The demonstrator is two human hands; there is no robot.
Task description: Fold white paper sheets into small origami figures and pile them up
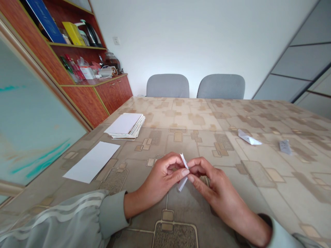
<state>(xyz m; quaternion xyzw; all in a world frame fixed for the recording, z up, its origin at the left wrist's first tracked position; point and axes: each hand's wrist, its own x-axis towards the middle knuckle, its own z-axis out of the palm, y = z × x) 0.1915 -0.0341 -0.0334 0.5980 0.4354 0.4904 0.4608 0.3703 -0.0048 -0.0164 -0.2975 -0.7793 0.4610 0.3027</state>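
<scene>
My left hand (157, 179) and my right hand (209, 182) meet above the patterned tabletop (181, 137), their fingertips pinching a narrow folded strip of white paper (184, 170) from both sides. Part of the strip sticks up and part hangs below my fingers, while the middle is hidden. Left of my hands lies a flat white sheet (91, 162). Farther off stands a stack of white paper sheets (125, 125). On the right lie a folded white paper piece (248, 137) and a smaller folded paper (285, 147).
A red-brown wooden cabinet (88, 103) with cluttered shelves stands beyond the table's left side. Two grey chairs (168, 86) stand at the far edge. A large glass panel (33, 113) fills the left foreground, and my grey sleeve (57, 217) rests on the near edge.
</scene>
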